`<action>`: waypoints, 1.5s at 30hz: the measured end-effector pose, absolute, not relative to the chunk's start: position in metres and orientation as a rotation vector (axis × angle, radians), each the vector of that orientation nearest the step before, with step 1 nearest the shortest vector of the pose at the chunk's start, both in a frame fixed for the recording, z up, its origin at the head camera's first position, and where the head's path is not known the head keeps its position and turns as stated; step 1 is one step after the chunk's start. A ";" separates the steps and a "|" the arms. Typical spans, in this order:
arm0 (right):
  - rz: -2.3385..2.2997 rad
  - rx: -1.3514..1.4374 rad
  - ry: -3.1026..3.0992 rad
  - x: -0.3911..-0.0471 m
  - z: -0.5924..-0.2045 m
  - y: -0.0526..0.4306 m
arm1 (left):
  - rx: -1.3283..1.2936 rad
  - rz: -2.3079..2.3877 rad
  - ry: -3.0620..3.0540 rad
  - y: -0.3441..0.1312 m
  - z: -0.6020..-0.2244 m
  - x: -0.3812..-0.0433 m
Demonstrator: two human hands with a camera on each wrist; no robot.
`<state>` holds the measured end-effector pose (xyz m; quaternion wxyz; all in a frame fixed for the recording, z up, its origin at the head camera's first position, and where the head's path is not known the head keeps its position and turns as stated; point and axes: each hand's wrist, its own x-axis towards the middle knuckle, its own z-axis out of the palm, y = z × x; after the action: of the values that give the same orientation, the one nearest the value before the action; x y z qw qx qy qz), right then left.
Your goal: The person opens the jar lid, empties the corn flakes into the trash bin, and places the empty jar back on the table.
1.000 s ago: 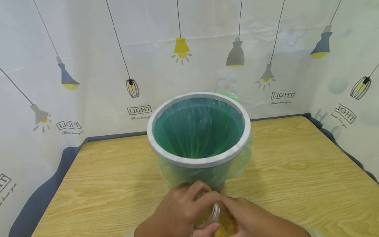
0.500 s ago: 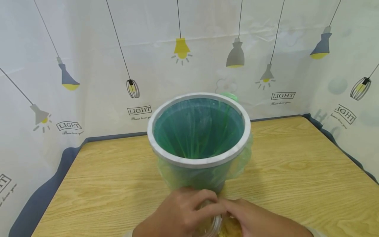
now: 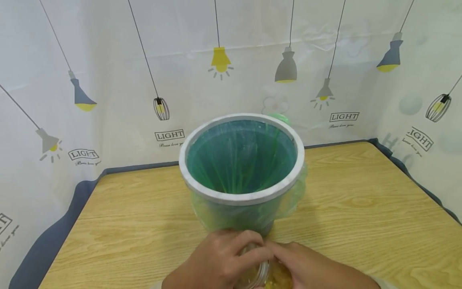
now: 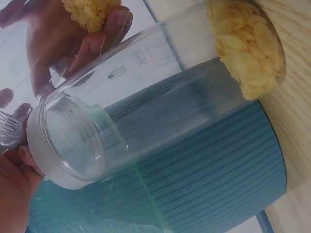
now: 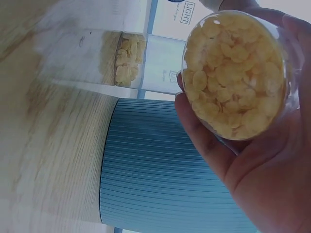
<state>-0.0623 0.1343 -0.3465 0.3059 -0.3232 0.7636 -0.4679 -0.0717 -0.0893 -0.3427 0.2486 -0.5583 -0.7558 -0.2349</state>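
Note:
My right hand (image 5: 272, 160) grips a transparent jar of yellow flakes (image 5: 235, 73), whose round base faces the right wrist camera. In the head view its flakes (image 3: 279, 277) show between the hands. My left hand (image 3: 220, 257) curls its fingers over a transparent round jar top (image 3: 254, 271) beside it; the fingers of both hands meet there. A taller transparent jar (image 4: 160, 102), with flakes at its bottom and a ridged frosted top (image 4: 68, 141), stands upright on the table; left fingertips are close against that top. Which jar's top the left hand holds is partly hidden.
A blue ribbed bin (image 4: 214, 170) with a white rim (image 3: 242, 198) stands just beyond the hands. A thin green bag (image 3: 231, 160) lines it and hangs outside. The wooden table (image 3: 137, 216) backs onto a lamp-printed curtain (image 3: 252, 60).
Both hands have shifted slightly downward in the head view, and the left fingers have moved a little over the transparent jar top. The bin has stayed in place.

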 end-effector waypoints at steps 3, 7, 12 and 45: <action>-1.285 -0.830 1.946 -0.062 -0.346 0.133 | -1.499 -0.642 -2.069 -0.088 -0.343 -0.071; -1.319 -0.815 1.912 -0.063 -0.347 0.132 | -1.476 -0.632 -2.062 -0.087 -0.343 -0.072; -1.298 -0.856 1.978 -0.064 -0.351 0.132 | -1.462 -0.626 -2.059 -0.085 -0.343 -0.072; -1.136 -0.988 2.308 -0.072 -0.374 0.135 | -1.286 -0.611 -2.145 -0.083 -0.347 -0.069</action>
<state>-0.0724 0.1351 -0.3738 0.1920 -0.3519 0.8220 -0.4045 -0.0692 -0.0830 -0.3471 0.2798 -0.4795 -0.7999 -0.2278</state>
